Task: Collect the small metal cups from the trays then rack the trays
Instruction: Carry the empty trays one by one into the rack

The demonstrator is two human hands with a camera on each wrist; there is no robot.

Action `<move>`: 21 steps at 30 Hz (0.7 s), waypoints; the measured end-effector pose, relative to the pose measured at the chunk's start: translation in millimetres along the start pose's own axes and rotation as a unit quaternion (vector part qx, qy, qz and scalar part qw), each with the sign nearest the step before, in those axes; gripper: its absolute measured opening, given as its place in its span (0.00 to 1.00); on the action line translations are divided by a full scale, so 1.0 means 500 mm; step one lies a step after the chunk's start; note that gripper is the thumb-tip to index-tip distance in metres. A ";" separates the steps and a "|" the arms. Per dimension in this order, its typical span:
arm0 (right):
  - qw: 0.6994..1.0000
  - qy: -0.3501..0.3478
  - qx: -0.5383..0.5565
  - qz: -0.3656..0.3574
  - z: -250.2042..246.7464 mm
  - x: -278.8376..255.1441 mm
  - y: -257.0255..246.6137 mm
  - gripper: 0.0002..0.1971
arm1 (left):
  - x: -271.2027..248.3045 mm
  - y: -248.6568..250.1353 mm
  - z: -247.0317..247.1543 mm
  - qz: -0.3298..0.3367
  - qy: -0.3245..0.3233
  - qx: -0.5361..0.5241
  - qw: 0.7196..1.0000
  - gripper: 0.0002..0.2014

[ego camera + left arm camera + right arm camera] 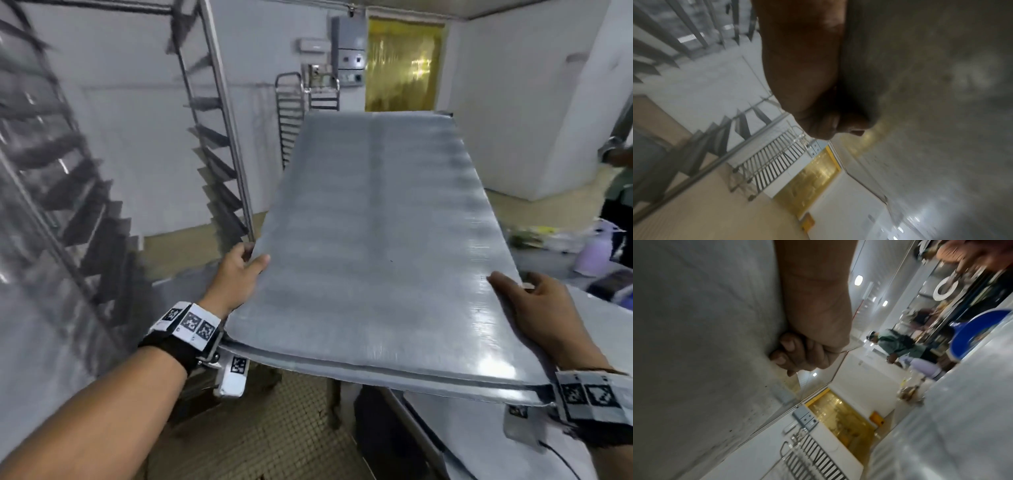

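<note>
A: Item: tray, carried level, no cups visible on it. Where held?

B: My left hand and right hand, fingers clamped on its side edges. I'd keep it level towards the left rack.

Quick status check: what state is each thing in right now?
Tray: bare, no cups, held up off the table, far end higher.
Left hand: grips the tray's left edge.
Right hand: grips the tray's right edge.
Rack: visible slots empty.
</note>
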State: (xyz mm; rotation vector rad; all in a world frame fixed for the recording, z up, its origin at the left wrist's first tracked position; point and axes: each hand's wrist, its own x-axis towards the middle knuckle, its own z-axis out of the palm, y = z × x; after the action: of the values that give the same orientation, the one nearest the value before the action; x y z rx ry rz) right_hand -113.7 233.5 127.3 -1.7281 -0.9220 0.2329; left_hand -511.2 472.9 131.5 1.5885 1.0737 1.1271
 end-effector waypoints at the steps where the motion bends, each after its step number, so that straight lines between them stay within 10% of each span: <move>1: 1.000 -0.016 0.002 -0.014 0.014 0.010 -0.015 0.12 | -0.018 0.004 -0.021 -0.006 0.020 0.003 1.000 0.13; 11: 0.988 -0.142 0.015 -0.054 0.095 0.085 0.030 0.50 | -0.223 0.052 -0.111 0.013 0.184 0.127 0.975 0.11; 21: 0.967 -0.221 0.115 -0.059 0.096 0.047 0.020 0.23 | -0.386 0.034 -0.094 -0.029 0.235 0.081 0.968 0.11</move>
State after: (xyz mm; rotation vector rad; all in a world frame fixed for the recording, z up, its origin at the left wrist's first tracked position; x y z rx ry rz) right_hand -120.8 283.5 107.3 -1.4227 -1.2620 0.6400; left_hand -595.0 292.6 118.5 1.4326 1.5445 1.4489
